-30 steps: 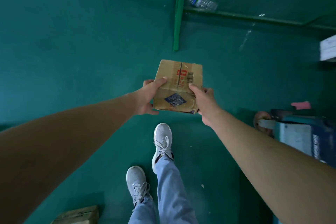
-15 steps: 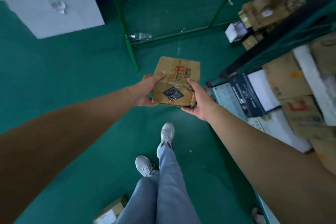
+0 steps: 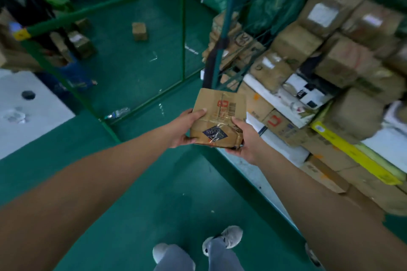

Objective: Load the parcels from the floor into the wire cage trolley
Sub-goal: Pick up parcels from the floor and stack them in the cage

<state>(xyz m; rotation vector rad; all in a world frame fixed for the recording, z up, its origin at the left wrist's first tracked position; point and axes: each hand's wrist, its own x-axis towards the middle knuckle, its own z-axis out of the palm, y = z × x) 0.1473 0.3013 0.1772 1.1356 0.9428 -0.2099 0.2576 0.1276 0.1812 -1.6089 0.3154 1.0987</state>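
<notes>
1. trolley (image 3: 222,35), green wire cage, stands at right, already stacked high with cardboard parcels (image 3: 295,39); best to pick a flat, free spot on the stack before letting go.
2. parcel (image 3: 219,120), small taped carton with barcode label, is carried in the air just beside the cage's near corner.
3. left hand (image 3: 184,127) and right hand (image 3: 243,136) clamp opposite sides, thumbs on top, fingers curled under; keep it level.

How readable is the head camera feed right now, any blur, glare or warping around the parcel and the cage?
Head view: dim, green-tinted light; the held parcel is fairly sharp, its barcode visible, tape glinting slightly. Left hand and right hand are clear. Stacked parcels in the wire cage trolley smear with motion blur toward the right edge. Wide-angle warping bends the forearms and green rails.
</notes>
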